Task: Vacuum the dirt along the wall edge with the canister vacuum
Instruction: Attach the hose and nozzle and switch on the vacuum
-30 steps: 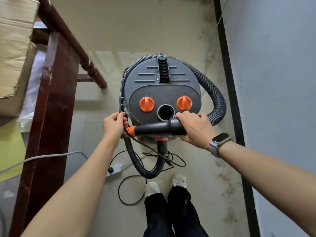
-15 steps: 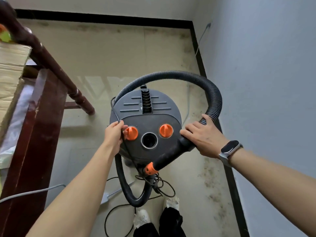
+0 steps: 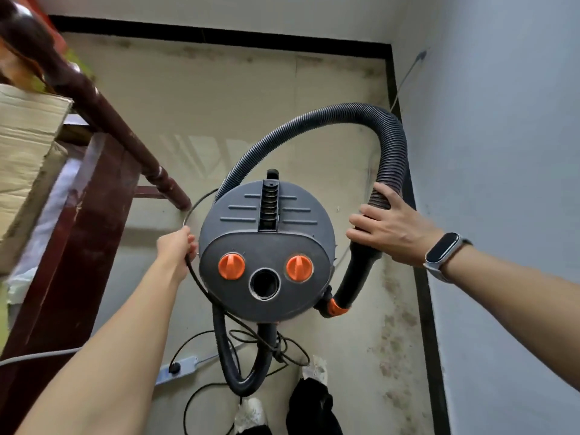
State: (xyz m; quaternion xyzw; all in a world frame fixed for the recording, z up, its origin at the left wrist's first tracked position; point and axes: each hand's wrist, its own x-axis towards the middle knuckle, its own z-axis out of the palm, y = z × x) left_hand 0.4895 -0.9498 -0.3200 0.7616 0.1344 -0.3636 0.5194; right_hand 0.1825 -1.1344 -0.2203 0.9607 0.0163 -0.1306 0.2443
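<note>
Right hand (image 3: 394,232) fingers clamped round hose (image 3: 390,158) near right wall (image 3: 502,152); left hand (image 3: 175,246) fingers pinch cord (image 3: 201,287) beside vacuum (image 3: 266,246). Bare floor (image 3: 219,114) toward far corner.

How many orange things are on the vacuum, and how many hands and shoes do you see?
Orange knobs on the vacuum lid: 2
Orange ring on the hose nozzle: 1
Hands: 2, left hand and right hand
White shoes: 2
Total: 7
</note>
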